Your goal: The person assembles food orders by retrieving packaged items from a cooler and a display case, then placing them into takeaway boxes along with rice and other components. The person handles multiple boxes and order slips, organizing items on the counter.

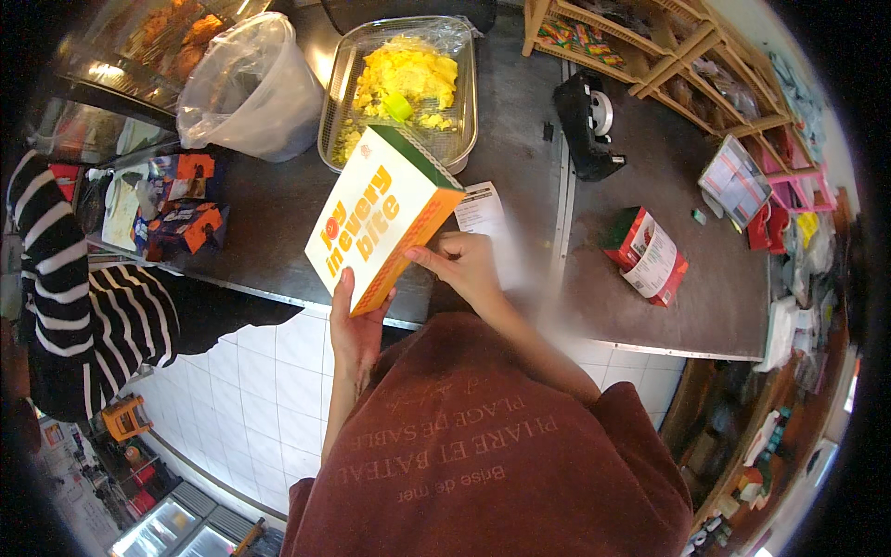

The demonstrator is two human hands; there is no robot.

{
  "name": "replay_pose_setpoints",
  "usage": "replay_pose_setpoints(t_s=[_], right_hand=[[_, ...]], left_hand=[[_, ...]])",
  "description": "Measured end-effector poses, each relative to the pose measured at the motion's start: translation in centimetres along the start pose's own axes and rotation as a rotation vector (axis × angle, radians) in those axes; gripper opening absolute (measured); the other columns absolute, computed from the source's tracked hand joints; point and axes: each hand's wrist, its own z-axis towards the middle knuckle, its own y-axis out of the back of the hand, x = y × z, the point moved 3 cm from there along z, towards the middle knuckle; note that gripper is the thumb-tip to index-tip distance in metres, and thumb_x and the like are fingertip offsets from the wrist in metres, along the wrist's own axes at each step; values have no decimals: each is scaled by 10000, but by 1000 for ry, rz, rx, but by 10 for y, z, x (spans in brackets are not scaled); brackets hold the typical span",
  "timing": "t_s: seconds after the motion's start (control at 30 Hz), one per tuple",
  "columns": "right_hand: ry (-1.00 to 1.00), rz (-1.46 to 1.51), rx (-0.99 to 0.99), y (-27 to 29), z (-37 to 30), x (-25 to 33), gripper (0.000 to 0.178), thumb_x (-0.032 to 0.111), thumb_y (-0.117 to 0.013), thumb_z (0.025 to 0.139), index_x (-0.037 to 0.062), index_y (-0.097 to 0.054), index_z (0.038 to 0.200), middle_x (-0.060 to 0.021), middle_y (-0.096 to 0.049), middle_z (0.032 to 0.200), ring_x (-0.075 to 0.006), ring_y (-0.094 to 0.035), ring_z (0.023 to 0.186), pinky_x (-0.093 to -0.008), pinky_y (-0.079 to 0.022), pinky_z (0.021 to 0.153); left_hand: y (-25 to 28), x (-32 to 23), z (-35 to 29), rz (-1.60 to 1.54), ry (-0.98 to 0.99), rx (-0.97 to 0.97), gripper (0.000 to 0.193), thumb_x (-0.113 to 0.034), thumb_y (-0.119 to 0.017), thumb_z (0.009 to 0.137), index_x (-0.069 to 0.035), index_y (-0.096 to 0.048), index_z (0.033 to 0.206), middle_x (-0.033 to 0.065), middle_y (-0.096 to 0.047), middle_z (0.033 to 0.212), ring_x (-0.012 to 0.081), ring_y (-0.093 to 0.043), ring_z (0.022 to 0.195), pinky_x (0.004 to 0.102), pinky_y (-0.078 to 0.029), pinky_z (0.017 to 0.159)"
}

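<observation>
A white and orange cardboard takeaway food box [376, 218] with a dark green upper end is held tilted over the counter's front edge. My left hand [357, 325] grips its lower corner, the thumb lying on the printed white face. On the orange side, my right hand [464, 265] is closed with its thumb against the box and its other fingers curled. Just beyond the box stands a metal mesh tray [469, 111] of yellow food pieces [408, 70], with a light green scoop [398, 107] among them. A paper slip [481, 212] lies beside my right hand.
A lined clear tub [255, 102] stands at the back left, near a glass case of fried food [181, 42]. On the right are a black tape dispenser [589, 130], a red box [650, 255] and a wooden rack [668, 56]. A person in striped sleeves [121, 316] stands left.
</observation>
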Motion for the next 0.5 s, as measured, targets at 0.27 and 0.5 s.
replay_pose_setpoints(t_s=[0.27, 0.5], right_hand=[[396, -334, 240, 18, 28, 18, 405, 368, -755, 657, 28, -538, 624, -99, -580, 705, -228, -561, 700, -363, -396, 632], [-342, -909, 88, 66, 1, -71, 761, 192, -747, 692, 90, -269, 1275, -190, -592, 876, -378, -579, 839, -400, -461, 765]], left_hand=[[64, 36, -26, -323, 495, 296, 547, -470, -537, 839, -56, -489, 1194, 116, -588, 1077, 206, -593, 932, 373, -519, 748], [46, 6, -40, 82, 285, 60, 693, -309, -717, 706, 29, -441, 1244, 151, -576, 1161, 253, -575, 1053, 372, -472, 908]])
